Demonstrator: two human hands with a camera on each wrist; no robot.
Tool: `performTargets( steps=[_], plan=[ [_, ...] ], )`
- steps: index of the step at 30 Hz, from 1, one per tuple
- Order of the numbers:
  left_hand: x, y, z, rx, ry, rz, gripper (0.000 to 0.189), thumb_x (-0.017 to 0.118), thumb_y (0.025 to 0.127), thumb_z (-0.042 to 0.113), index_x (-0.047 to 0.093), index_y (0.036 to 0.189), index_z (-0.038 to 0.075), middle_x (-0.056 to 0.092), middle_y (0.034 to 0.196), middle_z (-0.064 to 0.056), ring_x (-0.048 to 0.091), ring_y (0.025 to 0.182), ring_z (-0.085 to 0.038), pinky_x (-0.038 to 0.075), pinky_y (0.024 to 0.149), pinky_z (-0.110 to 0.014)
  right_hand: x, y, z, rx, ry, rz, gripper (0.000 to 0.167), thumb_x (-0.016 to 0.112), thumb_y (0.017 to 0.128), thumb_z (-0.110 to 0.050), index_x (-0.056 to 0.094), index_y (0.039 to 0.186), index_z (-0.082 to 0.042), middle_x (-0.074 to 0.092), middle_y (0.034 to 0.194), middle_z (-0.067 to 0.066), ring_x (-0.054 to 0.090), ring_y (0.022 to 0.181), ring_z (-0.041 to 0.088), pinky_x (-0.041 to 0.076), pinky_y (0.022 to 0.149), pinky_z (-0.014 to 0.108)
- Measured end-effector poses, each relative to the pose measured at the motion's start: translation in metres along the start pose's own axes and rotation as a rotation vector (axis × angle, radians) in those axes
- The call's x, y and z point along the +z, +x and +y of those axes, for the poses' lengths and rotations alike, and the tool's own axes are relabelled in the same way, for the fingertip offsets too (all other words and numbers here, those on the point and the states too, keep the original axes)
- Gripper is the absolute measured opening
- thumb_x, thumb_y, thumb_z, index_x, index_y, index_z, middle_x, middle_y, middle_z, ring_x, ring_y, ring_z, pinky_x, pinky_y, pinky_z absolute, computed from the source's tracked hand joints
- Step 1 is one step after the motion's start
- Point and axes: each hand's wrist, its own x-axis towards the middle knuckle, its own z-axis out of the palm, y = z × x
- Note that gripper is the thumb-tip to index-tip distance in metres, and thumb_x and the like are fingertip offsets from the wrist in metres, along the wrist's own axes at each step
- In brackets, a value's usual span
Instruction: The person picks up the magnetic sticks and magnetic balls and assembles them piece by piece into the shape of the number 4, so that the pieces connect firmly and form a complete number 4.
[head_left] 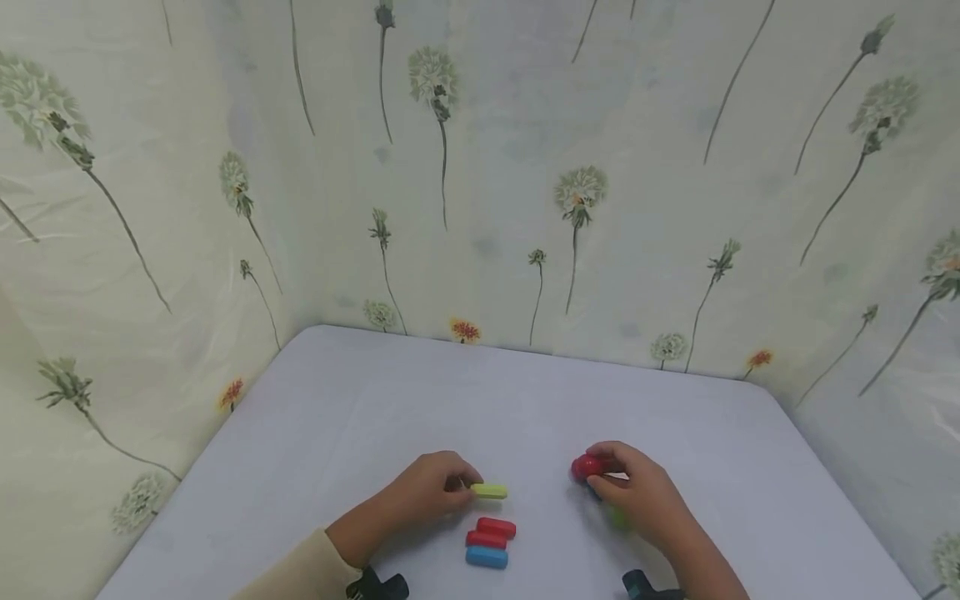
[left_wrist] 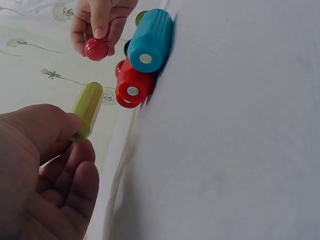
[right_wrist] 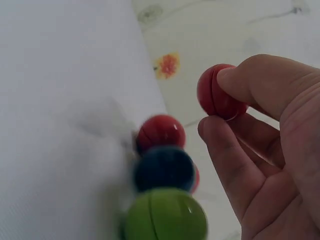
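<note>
My left hand [head_left: 435,487] pinches a yellow-green ribbed rod [left_wrist: 88,111] by one end, between thumb and fingers, above the white table. Its other end points toward the middle. My right hand [head_left: 641,492] holds a glossy red ball [right_wrist: 220,92] between thumb and fingertips. Beside that hand, in the right wrist view, sit another red ball [right_wrist: 161,131], a dark blue ball [right_wrist: 164,169] and a green ball [right_wrist: 167,217]. A further red ball shows partly behind the blue one. In the head view the right hand hides much of these balls.
Two red rods [head_left: 497,527] and a blue rod [head_left: 487,557] lie side by side on the white table [head_left: 360,392], between the hands. The blue rod has a silvery disc in its end. A flower-patterned curtain [head_left: 495,150] surrounds the table's back and sides.
</note>
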Motion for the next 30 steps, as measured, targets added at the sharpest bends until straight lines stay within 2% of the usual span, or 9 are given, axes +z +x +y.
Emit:
performTargets(
  steps=[5, 11, 19, 25, 30],
  plan=[
    [0.000, -0.002, 0.001, 0.007, -0.005, 0.000, 0.022, 0.080, 0.092, 0.020, 0.078, 0.114, 0.018, 0.066, 0.097, 0.013, 0.059, 0.086, -0.005, 0.053, 0.080, -0.022, 0.018, -0.005, -0.015, -0.037, 0.034, -0.008, 0.035, 0.085, 0.088, -0.016, 0.070, 0.120, -0.018, 0.072, 0.113, -0.002, 0.069, 0.108, 0.017, 0.060, 0.094, 0.040],
    [0.000, -0.001, 0.002, 0.026, 0.028, 0.005, 0.022, 0.080, 0.093, 0.020, 0.078, 0.114, 0.019, 0.067, 0.097, 0.015, 0.058, 0.086, -0.003, 0.053, 0.081, -0.021, 0.037, -0.008, -0.029, -0.059, 0.062, -0.092, 0.036, 0.088, 0.085, -0.020, 0.071, 0.116, -0.023, 0.072, 0.110, -0.006, 0.069, 0.104, 0.014, 0.062, 0.089, 0.040],
    [0.002, -0.001, 0.004, 0.019, 0.006, -0.016, 0.019, 0.080, 0.093, 0.023, 0.079, 0.112, 0.020, 0.068, 0.096, 0.015, 0.059, 0.086, -0.003, 0.054, 0.082, -0.022, 0.050, -0.009, -0.030, -0.167, 0.090, -0.197, 0.037, 0.086, 0.088, -0.030, 0.069, 0.120, -0.020, 0.072, 0.115, -0.005, 0.071, 0.108, 0.018, 0.061, 0.088, 0.038],
    [0.003, -0.001, 0.003, 0.027, -0.026, -0.019, 0.018, 0.081, 0.092, 0.023, 0.079, 0.111, 0.022, 0.068, 0.095, 0.015, 0.059, 0.084, -0.005, 0.054, 0.080, -0.022, 0.057, -0.010, -0.033, -0.191, 0.138, -0.242, 0.036, 0.083, 0.090, -0.033, 0.068, 0.119, -0.020, 0.073, 0.115, -0.006, 0.071, 0.109, 0.018, 0.061, 0.089, 0.038],
    [0.003, -0.002, 0.002, 0.037, -0.028, -0.009, 0.020, 0.081, 0.092, 0.024, 0.079, 0.112, 0.022, 0.068, 0.095, 0.015, 0.059, 0.084, -0.004, 0.054, 0.080, -0.021, 0.060, -0.011, -0.036, -0.187, 0.147, -0.245, 0.036, 0.083, 0.091, -0.033, 0.067, 0.120, -0.020, 0.074, 0.115, -0.007, 0.072, 0.110, 0.018, 0.061, 0.089, 0.038]
  ],
)
